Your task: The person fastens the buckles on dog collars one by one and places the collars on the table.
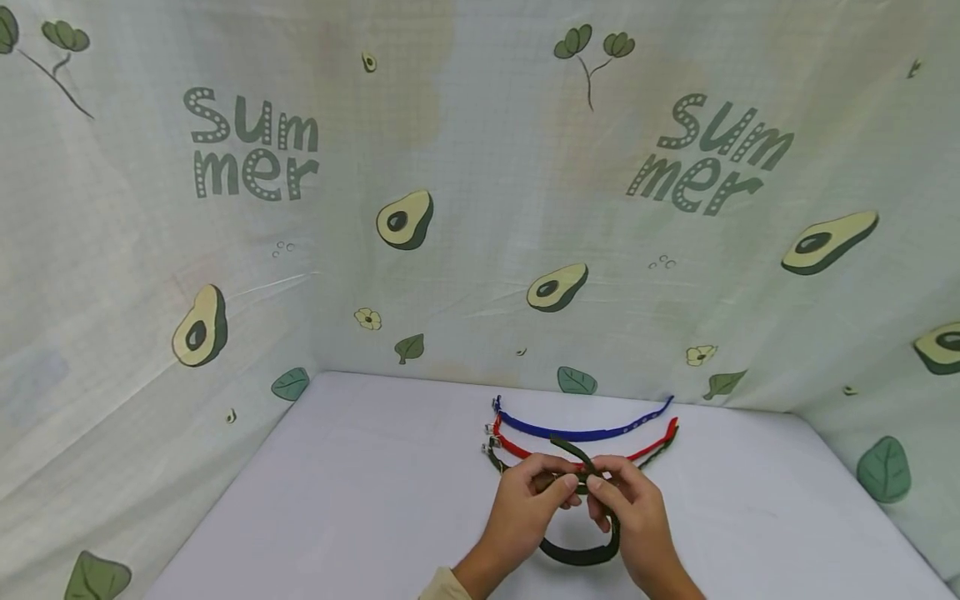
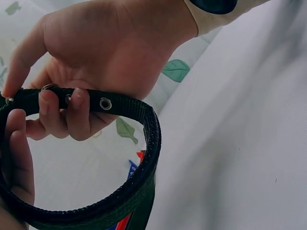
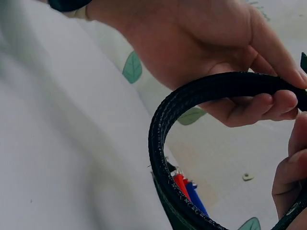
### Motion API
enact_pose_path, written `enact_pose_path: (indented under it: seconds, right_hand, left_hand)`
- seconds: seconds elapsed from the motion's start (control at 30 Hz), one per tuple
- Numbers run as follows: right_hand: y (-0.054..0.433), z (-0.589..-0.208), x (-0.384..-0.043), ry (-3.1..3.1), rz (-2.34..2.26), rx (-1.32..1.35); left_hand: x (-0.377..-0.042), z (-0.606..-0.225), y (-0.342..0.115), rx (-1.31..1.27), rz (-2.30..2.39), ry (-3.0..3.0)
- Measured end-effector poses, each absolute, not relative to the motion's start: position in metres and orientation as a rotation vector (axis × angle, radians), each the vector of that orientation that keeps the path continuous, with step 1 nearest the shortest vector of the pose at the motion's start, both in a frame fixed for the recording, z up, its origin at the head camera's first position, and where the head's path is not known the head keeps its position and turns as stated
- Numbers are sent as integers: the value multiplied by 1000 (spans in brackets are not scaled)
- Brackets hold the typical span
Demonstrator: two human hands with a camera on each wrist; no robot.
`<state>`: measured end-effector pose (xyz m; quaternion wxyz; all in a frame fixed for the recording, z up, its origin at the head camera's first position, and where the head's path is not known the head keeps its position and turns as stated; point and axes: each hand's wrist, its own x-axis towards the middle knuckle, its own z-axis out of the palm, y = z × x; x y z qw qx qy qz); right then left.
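A dark green collar [image 1: 581, 557] is bent into a loop above the table, its free end [image 1: 570, 448] sticking up past the fingers. The left hand [image 1: 521, 504] pinches it between thumb and fingers at the top of the loop. Close beside it, the right hand [image 1: 633, 504] pinches the same collar, with the thumbs nearly meeting. Metal-ringed eyelets [image 2: 105, 104] show along the strap under the left fingers in the left wrist view. Fingers mostly cover the fastening, so whether it is buckled cannot be told. Stitched edging [image 3: 160, 129] shows in the right wrist view.
Behind the hands a blue collar [image 1: 577, 435], a red collar [image 1: 517, 451] and another dark green collar [image 1: 492, 457] lie stretched across the white table [image 1: 337, 500], metal ends at left. A printed curtain [image 1: 480, 208] hangs around the table's back and sides.
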<state>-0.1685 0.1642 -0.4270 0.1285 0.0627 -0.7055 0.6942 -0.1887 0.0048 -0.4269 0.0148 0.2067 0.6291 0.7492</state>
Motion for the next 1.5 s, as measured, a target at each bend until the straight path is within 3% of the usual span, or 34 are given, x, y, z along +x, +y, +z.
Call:
enact_pose_path:
  seconds: [1.1,1.5]
  right_hand:
    - [167,-419,-171,-1974,2187,8]
    - [172,-422,-172,-2129,1964,219]
  left_hand:
    - [-182,-433,8,985,2066,2455]
    - [-188,-434,2,946,2094,2374]
